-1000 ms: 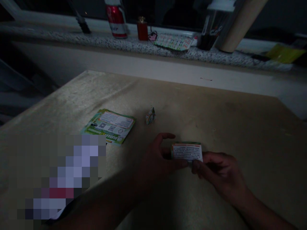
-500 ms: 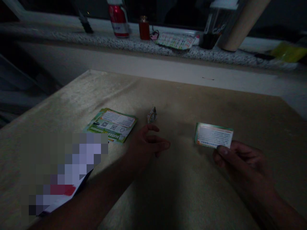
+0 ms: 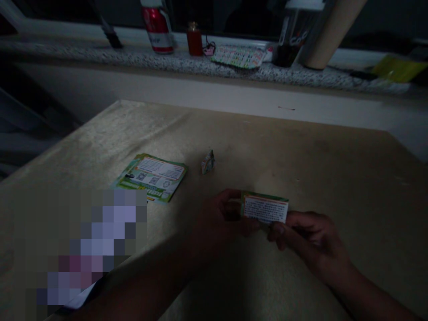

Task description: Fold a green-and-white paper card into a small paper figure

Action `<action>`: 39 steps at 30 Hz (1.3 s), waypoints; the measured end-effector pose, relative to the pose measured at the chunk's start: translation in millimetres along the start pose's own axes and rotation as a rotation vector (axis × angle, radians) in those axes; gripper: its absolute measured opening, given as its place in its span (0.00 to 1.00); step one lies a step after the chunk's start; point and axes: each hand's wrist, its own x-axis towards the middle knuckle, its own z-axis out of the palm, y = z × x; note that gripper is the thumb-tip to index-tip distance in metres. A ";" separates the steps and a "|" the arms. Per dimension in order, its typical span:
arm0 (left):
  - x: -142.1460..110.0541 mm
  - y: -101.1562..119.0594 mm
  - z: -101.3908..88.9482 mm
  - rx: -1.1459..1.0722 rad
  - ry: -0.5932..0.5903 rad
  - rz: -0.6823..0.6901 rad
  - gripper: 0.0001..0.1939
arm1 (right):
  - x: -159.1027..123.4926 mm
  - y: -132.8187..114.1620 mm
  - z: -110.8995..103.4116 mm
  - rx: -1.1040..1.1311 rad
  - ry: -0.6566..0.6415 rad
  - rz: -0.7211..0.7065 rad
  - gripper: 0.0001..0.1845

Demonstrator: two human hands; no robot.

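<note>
Both hands, left [image 3: 227, 218] and right [image 3: 309, 240], pinching a little printed card [image 3: 265, 207], leaflet stack [image 3: 152, 177] off left of the grip.

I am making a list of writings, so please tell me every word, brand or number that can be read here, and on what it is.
"CO", rest unclear: dark-filled cup on the sill.
Red bottle: label blurred, perhaps ending in "P".
Held card: rows of print, too small.
Green printed sheets: heading and lines too blurred.
Folded paper piece and patterned packet: nothing readable.
</note>
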 end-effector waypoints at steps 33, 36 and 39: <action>-13.9 13.1 -10.5 1.351 -0.074 1.064 0.06 | 5.0 6.7 -5.4 -0.571 -0.218 -0.468 0.06; -18.8 16.6 -10.9 1.458 -0.141 1.005 0.05 | 7.9 8.1 -6.1 -0.593 -0.200 -0.406 0.08; -21.1 17.0 -11.9 1.489 -0.174 0.982 0.06 | 9.5 12.8 -6.1 -0.610 -0.158 -0.400 0.08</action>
